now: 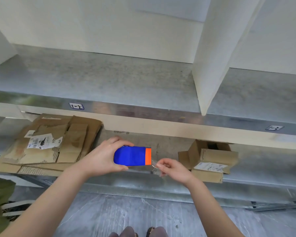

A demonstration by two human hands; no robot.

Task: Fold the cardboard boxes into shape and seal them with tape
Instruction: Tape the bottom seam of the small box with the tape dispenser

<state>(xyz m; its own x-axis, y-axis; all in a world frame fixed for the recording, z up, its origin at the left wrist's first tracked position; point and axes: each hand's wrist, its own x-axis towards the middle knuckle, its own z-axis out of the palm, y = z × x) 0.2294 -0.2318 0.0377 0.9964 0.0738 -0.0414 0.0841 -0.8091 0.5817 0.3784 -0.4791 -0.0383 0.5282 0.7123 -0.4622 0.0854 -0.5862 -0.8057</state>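
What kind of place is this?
Probably a warehouse packing area: tagged metal shelving, flattened cardboard boxes stacked on the lower shelf, a tape dispenser in the left hand, its tape pinched by the right hand.

Tape dispenser [130, 155] — blue, orange end; brown flattened boxes [55, 144].

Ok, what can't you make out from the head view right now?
All in the head view:
Blue tape dispenser: its inside is hidden by the casing and the left hand.
Clear tape pinched by the right hand: transparent, edges barely traceable.
Open cardboard box: rear hidden under the upper shelf; inside dark.
Labels on the flattened cardboard stack: print too small.
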